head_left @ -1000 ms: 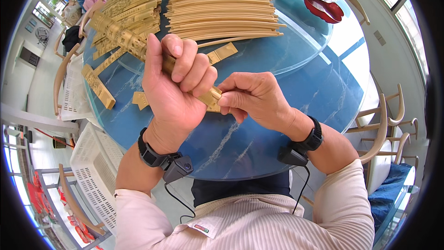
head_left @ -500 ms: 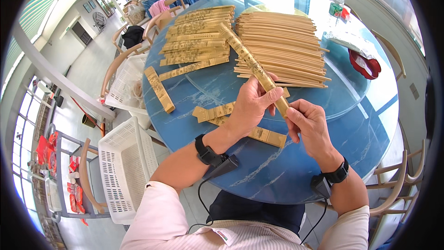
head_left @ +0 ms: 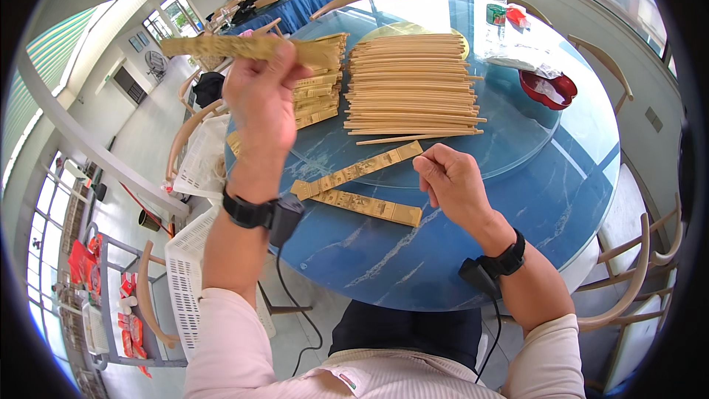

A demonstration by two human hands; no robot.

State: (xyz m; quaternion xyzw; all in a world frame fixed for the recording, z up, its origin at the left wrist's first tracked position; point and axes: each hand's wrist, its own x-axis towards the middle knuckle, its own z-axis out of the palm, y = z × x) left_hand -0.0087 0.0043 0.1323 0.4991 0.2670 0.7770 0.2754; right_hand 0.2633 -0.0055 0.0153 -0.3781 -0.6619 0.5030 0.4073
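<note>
My left hand (head_left: 260, 100) is raised over the table's left side, closed around a long gold printed chopstick sleeve (head_left: 199, 46) that is blurred by motion. Behind it, more gold sleeves (head_left: 316, 94) lie in a partly hidden stack. Over the middle of the table my right hand (head_left: 456, 183) has its fingers curled in, and nothing shows in them. Close to its fingertips are two flat gold sleeves, an upper one (head_left: 358, 171) and a lower one (head_left: 369, 205), which overlap at their left ends. Beyond them is a wide pile of wooden chopsticks (head_left: 413, 85).
The round blue table (head_left: 473, 266) carries a glass turntable. At its far right stand a plastic bottle (head_left: 495, 0), a white plastic packet (head_left: 521, 59) and a red dish (head_left: 548, 90). White baskets (head_left: 196, 258) are at the left, and wooden chairs (head_left: 639, 281) surround the table.
My left hand has moved up and left, carrying the gold sleeve away from my right hand. My right hand has let go of its end and curled. The view has shifted slightly.
</note>
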